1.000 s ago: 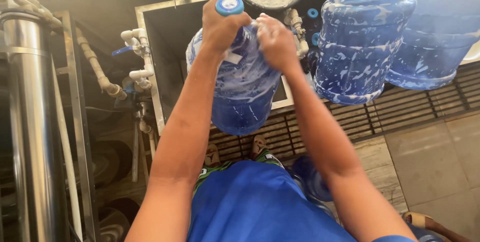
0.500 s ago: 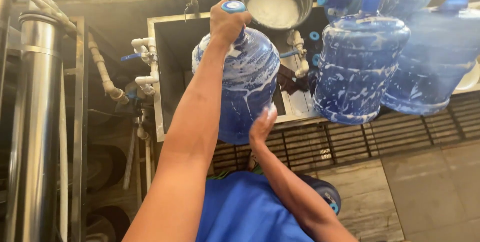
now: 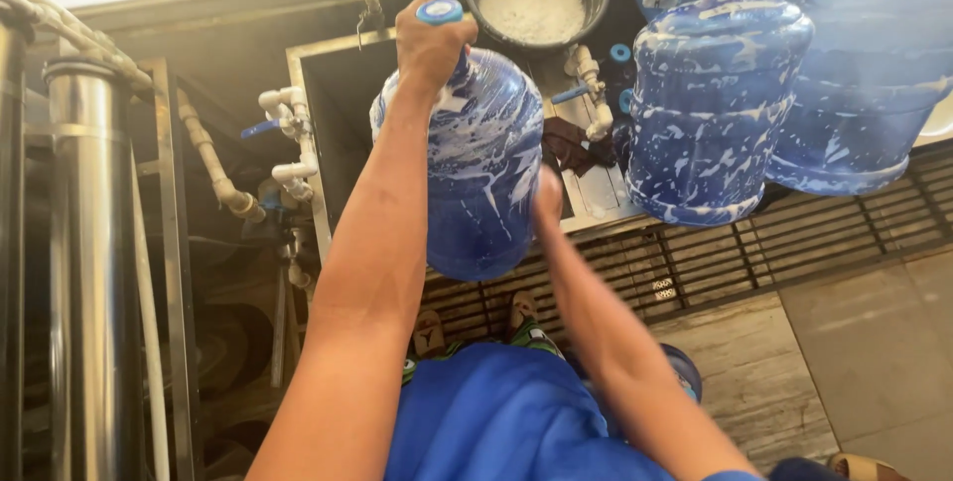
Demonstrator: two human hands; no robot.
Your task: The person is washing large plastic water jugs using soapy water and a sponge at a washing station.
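From the head view, three blue water jugs show, all streaked with white foam: one soapy jug [image 3: 486, 163] held up over the metal sink [image 3: 328, 114], and two more jugs [image 3: 715, 104] standing just beside it on the right; the left hand [image 3: 429, 44] has its fingers wrapped tight round the neck under the blue cap [image 3: 440, 10], while the right hand [image 3: 546, 193] presses flat against the jug's side, fingers hidden behind it. One round basin of white suds [image 3: 536, 0] sits beyond the jug, white pipes with valves [image 3: 283, 134] stand left of the sink, a steel column [image 3: 94, 243] rises at far left, and a floor grate [image 3: 754, 253] lies below.

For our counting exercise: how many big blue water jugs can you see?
3, perhaps more: one soapy jug in the person's hands, one right of it, another at the far right; more tops behind suggest others.
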